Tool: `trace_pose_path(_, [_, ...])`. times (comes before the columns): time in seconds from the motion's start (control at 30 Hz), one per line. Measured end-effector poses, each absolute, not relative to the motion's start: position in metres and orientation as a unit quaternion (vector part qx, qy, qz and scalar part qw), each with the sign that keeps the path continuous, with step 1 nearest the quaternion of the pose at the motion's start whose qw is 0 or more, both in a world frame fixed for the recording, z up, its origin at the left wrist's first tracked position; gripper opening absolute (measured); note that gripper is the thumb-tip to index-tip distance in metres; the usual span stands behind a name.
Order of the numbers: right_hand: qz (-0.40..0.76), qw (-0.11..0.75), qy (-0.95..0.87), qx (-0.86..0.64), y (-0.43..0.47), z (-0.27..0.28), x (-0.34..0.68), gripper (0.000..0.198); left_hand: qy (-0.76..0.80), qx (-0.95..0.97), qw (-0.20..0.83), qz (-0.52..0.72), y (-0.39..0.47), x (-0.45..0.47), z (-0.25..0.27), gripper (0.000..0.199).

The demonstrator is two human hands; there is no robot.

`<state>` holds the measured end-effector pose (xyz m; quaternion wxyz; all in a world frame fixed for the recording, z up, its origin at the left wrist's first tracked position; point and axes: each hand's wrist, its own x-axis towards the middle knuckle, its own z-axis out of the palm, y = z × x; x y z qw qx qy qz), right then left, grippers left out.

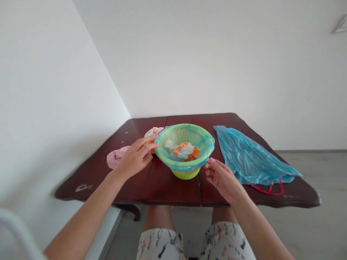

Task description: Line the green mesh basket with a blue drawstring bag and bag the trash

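A light-green plastic basket [184,174] stands upright at the middle of the table, with a thin translucent blue bag [207,147] lining it and folded over its rim. Crumpled white-and-orange plastic packaging [187,151] lies inside. At the basket's left rim is my left hand [138,153], fingers stretched out and apart, their tips touching the bag's edge. Low on the right side, my right hand [221,177] pinches the pinkish drawstring [208,162] of the lining bag between thumb and finger. Its other fingers are curled.
A second blue plastic bag [252,157] with a red drawstring [271,191] lies flat on the right of the dark wooden table [173,193]. Left of the basket are a pink cloth-like item [115,157] and more white-and-orange packaging [153,132]. White walls stand behind and at left.
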<state>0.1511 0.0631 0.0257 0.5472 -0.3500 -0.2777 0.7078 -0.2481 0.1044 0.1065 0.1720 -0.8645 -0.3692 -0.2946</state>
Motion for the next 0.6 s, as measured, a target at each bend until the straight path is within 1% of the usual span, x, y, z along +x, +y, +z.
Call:
trace_pose_path(0.17, [0.69, 0.552, -0.313, -0.349, 0.069, 0.031, 0.15, 0.055, -0.291, -0.868, 0.228, -0.331, 0.099, -0.24, 0.09, 0.039])
trace_pose_path(0.3, [0.656, 0.562, -0.346, -0.367, 0.076, 0.027, 0.147, 0.06, -0.265, -0.87, 0.234, -0.343, 0.101, -0.234, 0.083, 0.033])
trace_pose_path(0.4, [0.67, 0.557, -0.326, -0.368, 0.079, 0.024, 0.145, 0.061, -0.241, -0.876, 0.252, -0.334, 0.1, -0.234, 0.074, 0.04])
trace_pose_path(0.47, [0.685, 0.556, -0.302, -0.361, 0.079, 0.024, 0.145, 0.061, -0.222, -0.87, 0.266, -0.352, 0.098, -0.234, 0.067, 0.043])
trace_pose_path(0.53, [0.69, 0.561, -0.287, -0.355, 0.079, 0.026, 0.147, 0.059, -0.207, -0.863, 0.274, -0.371, 0.096, -0.233, 0.064, 0.039])
trace_pose_path(0.6, [0.699, 0.566, -0.273, -0.341, 0.078, 0.029, 0.151, 0.056, -0.204, -0.859, 0.278, -0.379, 0.094, -0.23, 0.064, 0.031])
